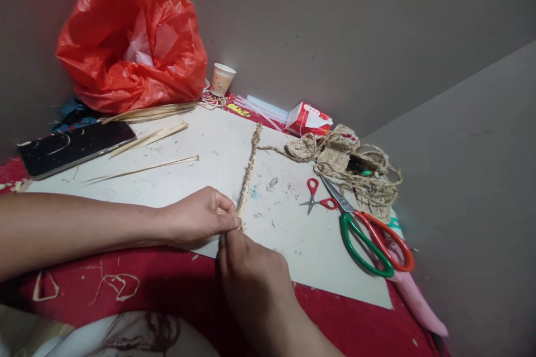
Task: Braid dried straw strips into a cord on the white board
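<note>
My left grip (209, 215) is narrowed, fingertips pinching the near end of a braided cord (249, 170). My right grip (255, 273) is curled up against that same end; its fingertips are hidden, so I can't tell what it holds. The cord runs away from me across a white board (218, 145) on the red-covered bench (335, 312).

Behind the board, on the left, a red plastic bag (184, 33) gapes open with crumpled whitish pieces (140, 47) inside. Just beside it stands a paper cup (220, 81); I can't see what is in it. Farther right, a red and white tissue box (296, 118) has a white tissue (317, 119) showing at its opening. Bundled twine (335, 150) lies near the box, with large scissors (368, 242) and small red-handled scissors (320, 201) on my side of it.
</note>
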Demonstrator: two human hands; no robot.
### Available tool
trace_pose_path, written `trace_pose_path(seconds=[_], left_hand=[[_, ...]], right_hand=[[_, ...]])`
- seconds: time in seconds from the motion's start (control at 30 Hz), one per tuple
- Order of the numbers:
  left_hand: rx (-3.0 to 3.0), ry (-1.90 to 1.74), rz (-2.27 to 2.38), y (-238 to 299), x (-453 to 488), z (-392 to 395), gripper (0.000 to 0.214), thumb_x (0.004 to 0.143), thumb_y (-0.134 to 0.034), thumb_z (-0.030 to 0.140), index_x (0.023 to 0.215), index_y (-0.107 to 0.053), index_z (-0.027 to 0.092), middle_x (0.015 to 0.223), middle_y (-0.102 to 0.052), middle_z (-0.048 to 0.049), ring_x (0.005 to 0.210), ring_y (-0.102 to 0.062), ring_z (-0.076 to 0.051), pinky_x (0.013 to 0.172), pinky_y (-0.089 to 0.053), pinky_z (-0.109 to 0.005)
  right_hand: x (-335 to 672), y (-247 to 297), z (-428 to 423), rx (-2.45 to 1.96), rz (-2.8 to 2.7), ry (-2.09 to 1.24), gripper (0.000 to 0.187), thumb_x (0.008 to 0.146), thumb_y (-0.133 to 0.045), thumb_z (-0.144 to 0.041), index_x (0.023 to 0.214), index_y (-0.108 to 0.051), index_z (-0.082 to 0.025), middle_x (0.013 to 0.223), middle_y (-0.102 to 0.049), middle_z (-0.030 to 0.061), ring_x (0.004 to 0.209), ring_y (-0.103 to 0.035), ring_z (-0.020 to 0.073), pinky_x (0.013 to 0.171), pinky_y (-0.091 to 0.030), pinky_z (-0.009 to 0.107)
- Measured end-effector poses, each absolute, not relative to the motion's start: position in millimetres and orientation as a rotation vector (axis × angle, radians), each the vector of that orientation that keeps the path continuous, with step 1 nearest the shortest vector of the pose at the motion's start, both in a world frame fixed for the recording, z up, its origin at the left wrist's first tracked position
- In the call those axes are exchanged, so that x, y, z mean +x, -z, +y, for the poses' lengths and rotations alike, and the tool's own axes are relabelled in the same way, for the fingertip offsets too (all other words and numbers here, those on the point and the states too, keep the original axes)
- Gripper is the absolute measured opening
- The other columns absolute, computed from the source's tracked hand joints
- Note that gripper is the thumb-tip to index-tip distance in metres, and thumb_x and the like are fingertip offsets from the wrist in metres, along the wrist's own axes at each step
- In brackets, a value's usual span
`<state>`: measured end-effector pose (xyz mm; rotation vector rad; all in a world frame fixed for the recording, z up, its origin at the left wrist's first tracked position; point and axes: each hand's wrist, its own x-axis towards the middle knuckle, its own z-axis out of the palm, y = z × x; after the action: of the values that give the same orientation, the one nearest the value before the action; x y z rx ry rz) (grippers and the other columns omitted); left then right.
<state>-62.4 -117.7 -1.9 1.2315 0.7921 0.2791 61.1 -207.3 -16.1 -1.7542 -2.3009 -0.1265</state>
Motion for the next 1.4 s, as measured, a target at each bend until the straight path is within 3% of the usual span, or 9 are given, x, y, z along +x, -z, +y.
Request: trace_pose_path(seconds=[0.07, 0.17, 0.3, 0.47, 0.67, 0.77, 0.9, 1.23, 1.4], left_hand=[[1.231, -0.253, 0.805, 0.6, -64.8, -117.2, 0.018, 0.076, -0.055, 0.030, 0.066, -0.056, 0.014, 0.051, -0.050, 0.0045, 0.045, -0.037, -0.006, 0.046, -0.026, -0.020], [1.276, -0.243, 0.811, -0.9, -67.6, -115.6, 0.022, 0.077, -0.055, 0.034, 0.066, -0.055, 0.015, 0.047, -0.042, 0.0070, 0.043, -0.029, -0.005, 0.044, -0.020, -0.020], [1.294, -0.262, 0.768, -0.8, -68.7, -113.2, 0.023, 0.076, -0.056, 0.036, 0.070, -0.058, 0.014, 0.051, -0.044, 0.0058, 0.048, -0.033, -0.006, 0.049, -0.025, -0.020], [1.243, -0.271, 0.760, -1.7, -67.5, -111.4, 0.022, 0.074, -0.058, 0.034, 0.068, -0.058, 0.013, 0.053, -0.046, 0.0054, 0.050, -0.035, -0.007, 0.052, -0.028, -0.020], [1.218, -0.282, 0.755, -1.2, -66.4, -112.7, 0.020, 0.073, -0.058, 0.033, 0.068, -0.060, 0.013, 0.057, -0.053, 0.0023, 0.053, -0.042, -0.008, 0.054, -0.032, -0.021], [1.230, -0.289, 0.755, 2.2, -66.5, -113.0, 0.020, 0.074, -0.057, 0.032, 0.067, -0.060, 0.014, 0.060, -0.057, 0.0013, 0.056, -0.046, -0.009, 0.057, -0.036, -0.021], [1.248, -0.329, 0.710, 5.6, -66.7, -113.0, 0.020, 0.074, -0.057, 0.032, 0.068, -0.061, 0.013, 0.065, -0.062, -0.0010, 0.063, -0.052, -0.011, 0.066, -0.041, -0.023], [1.102, -0.337, 0.751, 1.6, -65.3, -118.1, 0.021, 0.070, -0.059, 0.033, 0.066, -0.058, 0.012, 0.060, -0.057, 0.0002, 0.055, -0.047, -0.010, 0.055, -0.037, -0.022], [1.201, -0.317, 0.755, 2.2, -66.8, -116.0, 0.023, 0.074, -0.056, 0.035, 0.066, -0.054, 0.014, 0.058, -0.053, 0.0031, 0.052, -0.043, -0.009, 0.052, -0.034, -0.021]], right_hand=[[58.1, 12.2, -217.2, -1.699, -2.367, 0.103, 0.021, 0.078, -0.047, -0.008, 0.064, -0.060, -0.016, 0.049, -0.058, 0.0048, 0.037, -0.050, 0.0163, 0.043, -0.016, 0.029], [68.8, -6.1, -230.5, -1.621, -2.326, -0.380, 0.022, 0.083, -0.053, -0.025, 0.063, -0.061, -0.020, 0.052, -0.059, 0.0009, 0.042, -0.051, 0.0138, 0.043, -0.025, 0.026], [102.1, -26.5, -224.0, -1.711, -1.804, -0.708, 0.031, 0.091, -0.043, -0.035, 0.071, -0.061, -0.019, 0.061, -0.060, 0.0017, 0.055, -0.053, 0.0136, 0.051, -0.037, 0.023], [109.7, -17.7, -196.9, -1.699, -1.193, -1.189, 0.031, 0.083, -0.055, -0.047, 0.085, -0.061, -0.016, 0.063, -0.059, 0.0015, 0.053, -0.049, 0.0124, 0.048, -0.039, 0.022], [88.4, -5.4, -208.7, -1.743, -1.580, -0.661, 0.025, 0.078, -0.062, -0.040, 0.070, -0.055, -0.018, 0.053, -0.041, -0.0052, 0.046, -0.038, 0.0097, 0.044, -0.033, 0.020], [86.7, -0.3, -213.9, -1.691, -1.845, -0.428, 0.019, 0.081, -0.060, -0.035, 0.073, -0.059, -0.018, 0.055, -0.049, -0.0025, 0.047, -0.045, 0.0111, 0.046, -0.035, 0.022], [85.2, 1.9, -212.1, -1.635, -1.889, -0.455, 0.019, 0.090, -0.047, -0.024, 0.078, -0.062, -0.018, 0.064, -0.060, 0.0019, 0.055, -0.056, 0.0129, 0.054, -0.040, 0.022], [70.4, 13.4, -211.2, -1.530, -2.181, -0.349, 0.022, 0.088, -0.042, -0.014, 0.073, -0.058, -0.018, 0.063, -0.059, 0.0032, 0.055, -0.054, 0.0152, 0.052, -0.035, 0.025], [82.4, -11.2, -206.6, -1.549, -1.811, -0.558, 0.018, 0.089, -0.048, -0.026, 0.078, -0.060, -0.019, 0.067, -0.060, 0.0034, 0.060, -0.055, 0.0149, 0.056, -0.041, 0.025]])
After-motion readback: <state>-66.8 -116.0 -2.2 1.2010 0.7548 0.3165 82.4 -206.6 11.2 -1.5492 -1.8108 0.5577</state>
